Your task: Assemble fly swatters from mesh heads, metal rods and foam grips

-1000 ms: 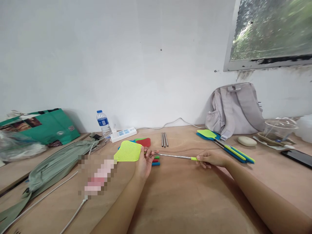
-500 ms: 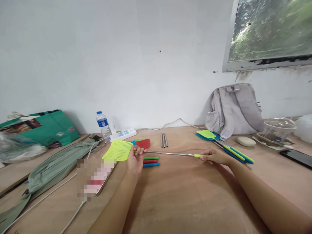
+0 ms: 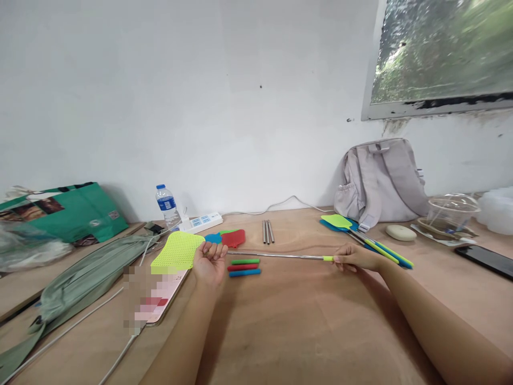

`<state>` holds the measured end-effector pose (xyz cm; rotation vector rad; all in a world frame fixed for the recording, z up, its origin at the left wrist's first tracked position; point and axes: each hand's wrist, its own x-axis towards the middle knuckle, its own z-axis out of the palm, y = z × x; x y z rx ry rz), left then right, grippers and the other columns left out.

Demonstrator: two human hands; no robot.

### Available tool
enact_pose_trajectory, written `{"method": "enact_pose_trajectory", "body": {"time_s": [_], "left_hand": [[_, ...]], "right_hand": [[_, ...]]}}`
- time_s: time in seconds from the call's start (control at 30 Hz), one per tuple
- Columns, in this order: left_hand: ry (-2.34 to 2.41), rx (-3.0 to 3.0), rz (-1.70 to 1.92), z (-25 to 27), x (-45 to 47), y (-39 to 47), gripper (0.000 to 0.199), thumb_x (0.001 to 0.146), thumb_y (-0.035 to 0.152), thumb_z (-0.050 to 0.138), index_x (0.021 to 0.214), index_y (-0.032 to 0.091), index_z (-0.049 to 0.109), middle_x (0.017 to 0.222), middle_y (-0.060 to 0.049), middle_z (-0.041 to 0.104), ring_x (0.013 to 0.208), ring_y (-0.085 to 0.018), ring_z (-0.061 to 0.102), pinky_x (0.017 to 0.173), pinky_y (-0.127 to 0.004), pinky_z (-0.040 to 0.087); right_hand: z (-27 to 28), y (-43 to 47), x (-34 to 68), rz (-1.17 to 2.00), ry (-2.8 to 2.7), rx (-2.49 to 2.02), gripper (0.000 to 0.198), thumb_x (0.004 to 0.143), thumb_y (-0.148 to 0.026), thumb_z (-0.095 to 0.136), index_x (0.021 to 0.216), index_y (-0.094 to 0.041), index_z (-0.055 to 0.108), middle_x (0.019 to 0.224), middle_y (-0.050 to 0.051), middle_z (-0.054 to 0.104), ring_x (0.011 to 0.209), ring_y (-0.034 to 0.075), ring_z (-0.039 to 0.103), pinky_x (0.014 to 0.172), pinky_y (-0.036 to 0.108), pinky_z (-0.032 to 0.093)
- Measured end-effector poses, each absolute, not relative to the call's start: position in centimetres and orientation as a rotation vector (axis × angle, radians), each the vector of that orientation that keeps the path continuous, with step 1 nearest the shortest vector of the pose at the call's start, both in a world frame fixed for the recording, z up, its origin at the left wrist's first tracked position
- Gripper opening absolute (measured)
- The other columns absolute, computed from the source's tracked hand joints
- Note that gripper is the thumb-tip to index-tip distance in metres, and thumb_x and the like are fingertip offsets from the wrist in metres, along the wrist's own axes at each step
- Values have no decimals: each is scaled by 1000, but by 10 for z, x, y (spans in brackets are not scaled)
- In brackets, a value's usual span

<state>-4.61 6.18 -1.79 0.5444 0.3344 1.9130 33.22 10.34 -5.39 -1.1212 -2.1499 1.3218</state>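
Note:
A fly swatter with a yellow-green mesh head point(image 3: 180, 251) and an extended metal telescopic rod point(image 3: 280, 255) spans the space between my hands. My left hand point(image 3: 210, 264) is closed around it where head and rod meet. At the other end, my right hand point(image 3: 355, 256) grips the yellow-green handle, mostly hidden by the fingers. Below the rod lie green, red and blue handle tubes point(image 3: 244, 267). Red, blue and green swatter heads point(image 3: 233, 238) rest beyond my left hand. Several metal rods point(image 3: 267, 232) lie side by side farther back.
Assembled swatters point(image 3: 372, 243) lie beyond my right hand, near a grey backpack point(image 3: 380, 182). A white oval object point(image 3: 401, 232) and a dark phone point(image 3: 487, 260) are at right. At left are a pink-screened device point(image 3: 168, 299), a power strip point(image 3: 204, 221) and a water bottle point(image 3: 168, 206).
My left hand has moved left with the swatter head, and my right hand slightly right. More of the rod shows between them. The view has shifted slightly.

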Motion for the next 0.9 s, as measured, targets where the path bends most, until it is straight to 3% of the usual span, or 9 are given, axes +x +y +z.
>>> {"method": "enact_pose_trajectory", "body": {"time_s": [0.17,0.4,0.53,0.9], "left_hand": [[362,503,1933,-14,-48,61,31,78,12,34,49,18,23,37,8,17,33,-7,21,39,-21,24],[341,474,1978,-5,-58,57,32,76,11,33,49,18,18,37,7,15,33,-7,19,38,-21,21],[289,512,1996,-1,-68,55,31,76,11,33,50,18,19,38,7,15,33,-7,18,38,-20,22],[351,548,1990,-4,-71,58,31,74,11,35,50,18,17,39,8,13,33,-6,19,38,-20,23]], "right_hand": [[-55,104,332,1393,-2129,-1109,45,71,-55,52,60,-11,59,54,1,55,36,4,33,40,22,24],[-58,104,338,1435,-2080,-1140,47,73,-56,48,67,-11,60,46,-2,49,35,5,33,39,21,23],[-56,103,339,1425,-2065,-1157,49,73,-59,47,60,-13,57,46,-3,47,37,6,36,40,21,24],[-51,103,336,1171,-2144,-1121,46,68,-57,53,57,-13,59,52,0,51,47,9,40,48,24,31]]}}
